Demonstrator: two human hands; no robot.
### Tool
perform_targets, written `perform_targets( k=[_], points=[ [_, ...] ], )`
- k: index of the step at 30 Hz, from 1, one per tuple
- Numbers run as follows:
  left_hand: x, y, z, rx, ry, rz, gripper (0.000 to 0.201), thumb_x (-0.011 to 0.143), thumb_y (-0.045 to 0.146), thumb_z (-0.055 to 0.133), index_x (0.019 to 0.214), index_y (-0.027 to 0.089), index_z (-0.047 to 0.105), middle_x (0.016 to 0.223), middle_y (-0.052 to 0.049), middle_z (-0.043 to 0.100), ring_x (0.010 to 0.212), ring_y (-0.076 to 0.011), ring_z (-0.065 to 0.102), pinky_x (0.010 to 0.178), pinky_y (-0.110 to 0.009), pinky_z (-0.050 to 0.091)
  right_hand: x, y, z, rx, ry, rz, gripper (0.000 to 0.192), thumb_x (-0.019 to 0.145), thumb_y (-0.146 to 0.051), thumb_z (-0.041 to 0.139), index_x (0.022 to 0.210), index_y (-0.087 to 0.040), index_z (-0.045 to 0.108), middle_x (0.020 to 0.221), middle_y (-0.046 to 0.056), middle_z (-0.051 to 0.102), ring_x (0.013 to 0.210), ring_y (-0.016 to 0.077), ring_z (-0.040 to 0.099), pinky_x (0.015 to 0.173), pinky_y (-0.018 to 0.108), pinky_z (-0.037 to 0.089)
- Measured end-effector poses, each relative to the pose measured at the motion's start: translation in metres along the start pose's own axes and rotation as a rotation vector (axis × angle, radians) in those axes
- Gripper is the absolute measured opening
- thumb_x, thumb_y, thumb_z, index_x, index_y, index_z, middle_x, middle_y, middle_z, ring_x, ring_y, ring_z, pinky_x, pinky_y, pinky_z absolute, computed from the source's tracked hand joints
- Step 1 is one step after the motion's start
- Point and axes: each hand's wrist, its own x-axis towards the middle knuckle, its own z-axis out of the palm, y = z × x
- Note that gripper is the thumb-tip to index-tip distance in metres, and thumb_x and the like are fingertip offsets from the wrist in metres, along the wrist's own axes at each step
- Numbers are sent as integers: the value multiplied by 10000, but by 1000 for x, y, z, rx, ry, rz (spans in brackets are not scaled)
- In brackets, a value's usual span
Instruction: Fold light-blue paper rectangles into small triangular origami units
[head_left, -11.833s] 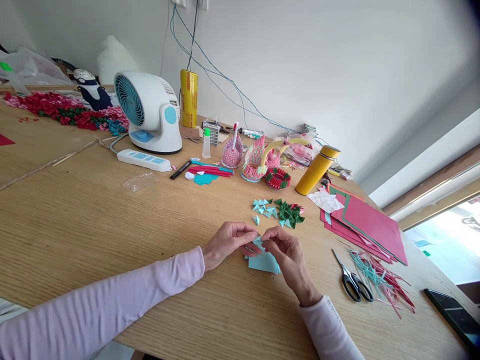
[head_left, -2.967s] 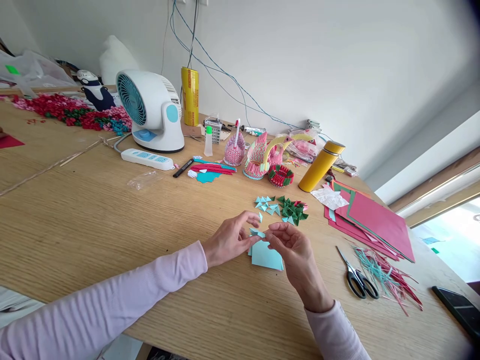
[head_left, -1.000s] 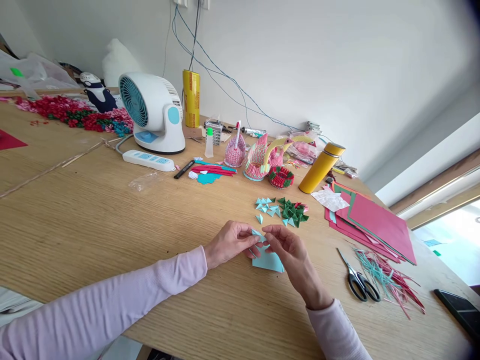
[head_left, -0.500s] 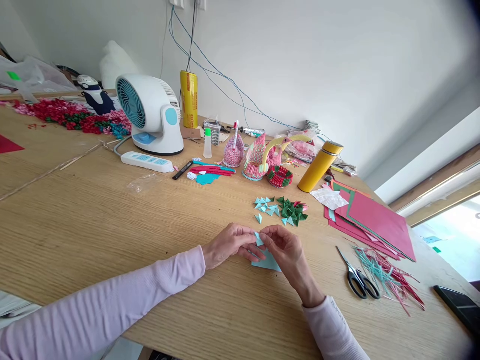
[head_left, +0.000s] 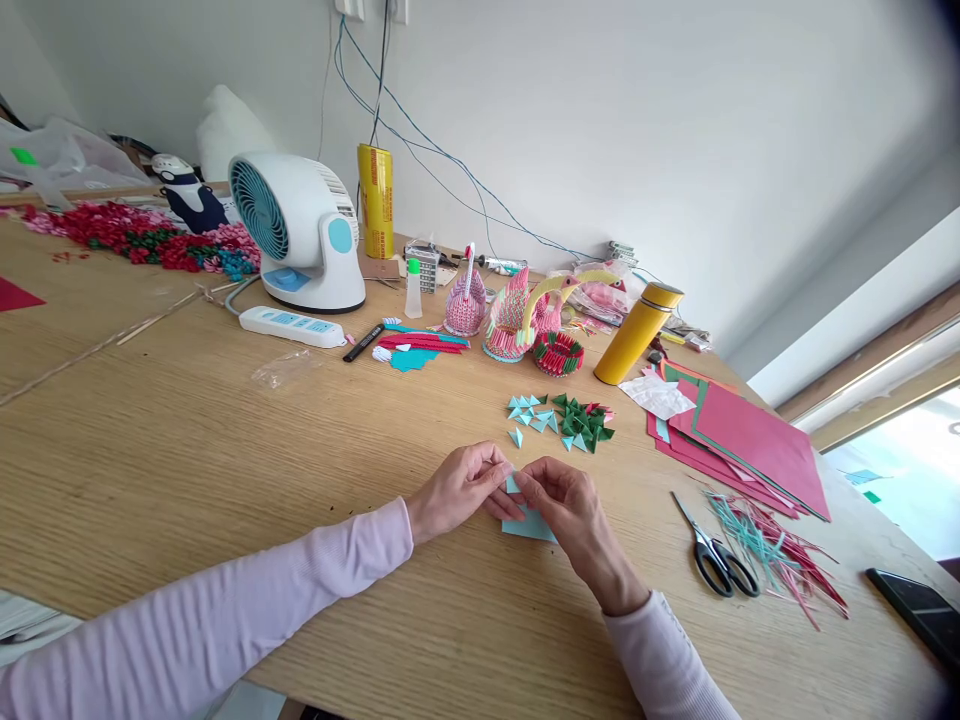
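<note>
Hands at table centre: I log the left hand (head_left: 459,487) and right hand (head_left: 564,502) meeting fingertip to fingertip, both pinching a small light-blue paper piece (head_left: 513,484) just above a light-blue paper stack (head_left: 528,524) lying flat on the wooden table (head_left: 187,440). Beyond them I note folded blue triangles (head_left: 529,412) beside green triangles (head_left: 583,424); scissors (head_left: 711,560) lie to the right, near paper strips (head_left: 772,560).

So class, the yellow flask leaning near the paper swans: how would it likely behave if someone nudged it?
The yellow flask looks tall and narrow on the table, so it would probably tip easily. Its round, smooth body would likely roll toward the red paper sheets.
</note>
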Motion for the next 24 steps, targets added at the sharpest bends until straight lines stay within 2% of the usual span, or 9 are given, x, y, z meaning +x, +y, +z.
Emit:
perform_targets(
  k=[3,7,12,17,24],
  points=[
    [0,0,-1,-33,9,11,362,789,487,641,822,143,533,716,-44,697,677,-200,719,624,-272,543,0,-1,1,2,58,-21,318,786,-481,664,705,-175,637,619,10,624,566,149,579,518,249,426],
    [1,-2,-3,-89,38,-8,371,704,384,763,886,122,573,765,-62,714,720,-189,713,690,-283,543,1,-2,1,-13,106,13,342,806,-498,633,702,-172,634,599,10,614,507,121,508,468,239,375],
    [2,-4,-5,-145,114,-20,412,640,362,813,888,105,607,776,-81,726,698,-185,703,706,-318,551,0,-3,3,-107,114,-82,298,759,-461,700,887,-198,642,774,43,699,610,165,605,512,254,437],
    [3,-4,-6,-95,93,-43,399,644,379,807,879,96,652,734,-76,722,699,-191,701,685,-307,552,-1,0,1,-216,191,-133,244,805,-461,637,820,-221,682,674,33,694,573,184,625,539,279,454],
    [4,-3,-8,-199,102,-28,362,686,374,783,890,105,652,741,-45,699,696,-152,680,631,-247,541,0,-7,-1,85,72,63,349,763,-522,668,772,-174,688,630,41,674,562,170,623,484,252,455]
  ],
)
